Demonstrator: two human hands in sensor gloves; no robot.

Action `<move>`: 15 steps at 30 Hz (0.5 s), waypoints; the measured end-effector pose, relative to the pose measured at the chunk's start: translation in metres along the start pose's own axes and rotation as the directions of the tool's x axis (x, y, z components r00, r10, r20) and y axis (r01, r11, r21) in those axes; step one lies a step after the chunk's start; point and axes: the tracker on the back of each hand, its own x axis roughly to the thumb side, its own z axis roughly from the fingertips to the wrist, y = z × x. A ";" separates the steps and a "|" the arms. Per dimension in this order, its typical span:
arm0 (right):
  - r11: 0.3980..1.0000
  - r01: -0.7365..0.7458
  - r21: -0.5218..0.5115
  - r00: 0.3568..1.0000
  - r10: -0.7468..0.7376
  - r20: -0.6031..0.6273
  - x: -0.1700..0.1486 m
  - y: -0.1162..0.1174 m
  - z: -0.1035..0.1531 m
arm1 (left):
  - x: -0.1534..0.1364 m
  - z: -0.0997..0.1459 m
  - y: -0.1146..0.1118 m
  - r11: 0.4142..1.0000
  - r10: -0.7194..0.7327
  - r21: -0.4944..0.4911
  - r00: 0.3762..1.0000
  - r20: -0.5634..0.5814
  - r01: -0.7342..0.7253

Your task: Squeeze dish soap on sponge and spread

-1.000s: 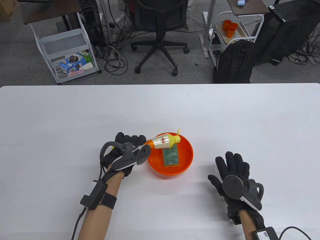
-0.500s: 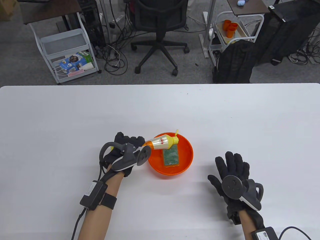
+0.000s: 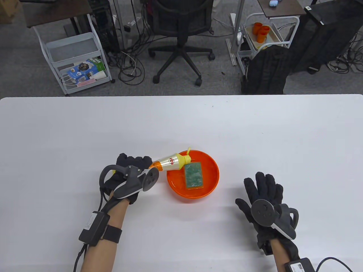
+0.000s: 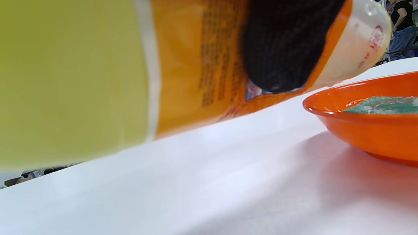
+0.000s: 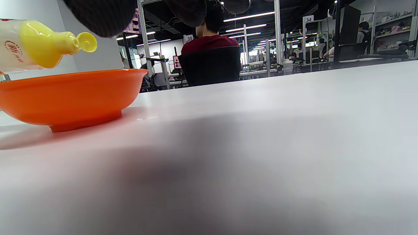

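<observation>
My left hand (image 3: 133,165) grips the dish soap bottle (image 3: 170,163) by its orange body, tipped on its side with the yellow cap and open flip lid at the bowl's left rim. The bottle fills the left wrist view (image 4: 98,71), a gloved finger (image 4: 281,49) across it. A green sponge (image 3: 193,175) lies flat in the orange bowl (image 3: 210,187); it shows in the left wrist view (image 4: 382,106). My right hand (image 3: 262,195) rests flat on the table right of the bowl, fingers spread, holding nothing. The right wrist view shows the bowl (image 5: 68,98) and the bottle's cap (image 5: 52,45).
The white table (image 3: 255,136) stretches on all sides of the bowl. Beyond its far edge stand an office chair (image 3: 181,34), a white cart (image 3: 76,62) and a cart with orange cups (image 3: 262,31).
My left hand has drawn the bottle back to the left, off the sponge to the bowl's left rim. The sponge now shows whole. The right hand has not moved.
</observation>
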 end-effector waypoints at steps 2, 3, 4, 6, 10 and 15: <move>1.000 -0.001 0.001 1.000 0.001 -0.002 0.000 0.000 0.000 | -0.004 0.004 -0.001 1.000 -0.006 0.002 1.000 -0.007 0.006; 1.000 -0.002 0.001 1.000 0.002 -0.002 0.000 0.000 0.000 | -0.006 0.005 -0.001 1.000 -0.006 -0.001 1.000 -0.009 0.006; 1.000 -0.002 0.001 1.000 0.002 -0.002 0.000 0.000 0.000 | -0.009 0.008 -0.002 1.000 0.001 -0.008 1.000 -0.013 -0.001; 1.000 -0.005 0.001 1.000 0.005 -0.003 0.000 0.000 0.000 | -0.012 0.012 -0.004 1.000 0.008 -0.014 1.000 -0.018 -0.008; 1.000 -0.005 0.001 1.000 0.005 -0.003 0.001 0.001 0.001 | -0.016 0.017 -0.006 1.000 0.002 -0.021 1.000 -0.019 -0.002; 1.000 -0.007 -0.005 1.000 0.007 0.000 0.001 0.001 0.001 | -0.011 0.021 -0.006 1.000 -0.001 -0.009 1.000 -0.006 0.001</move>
